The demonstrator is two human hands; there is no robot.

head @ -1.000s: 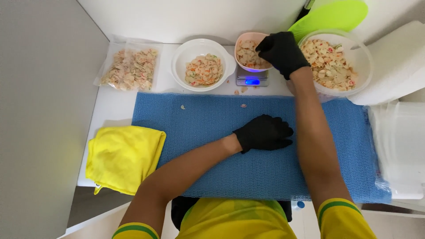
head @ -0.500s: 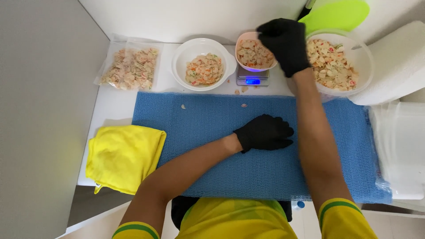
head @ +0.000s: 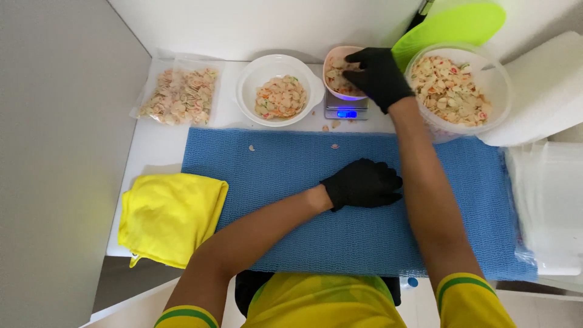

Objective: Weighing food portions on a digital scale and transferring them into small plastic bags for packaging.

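My right hand in a black glove reaches into a small pink bowl of shell-shaped snack pieces that stands on a small digital scale with a blue lit display. The fingers are curled over the pieces; whether they pinch any is hidden. My left hand, also gloved in black, rests flat and holds nothing on the blue mat. A white bowl with the same pieces sits left of the scale. A large clear tub full of pieces stands to the right.
A clear bag of the pieces lies at the far left. A yellow cloth is folded at the mat's left edge. A green lid leans behind the tub. Clear bags are stacked at right. Crumbs dot the mat.
My right hand has shifted left from the tub side to over the pink bowl and dipped into it. The left hand has stayed on the mat.
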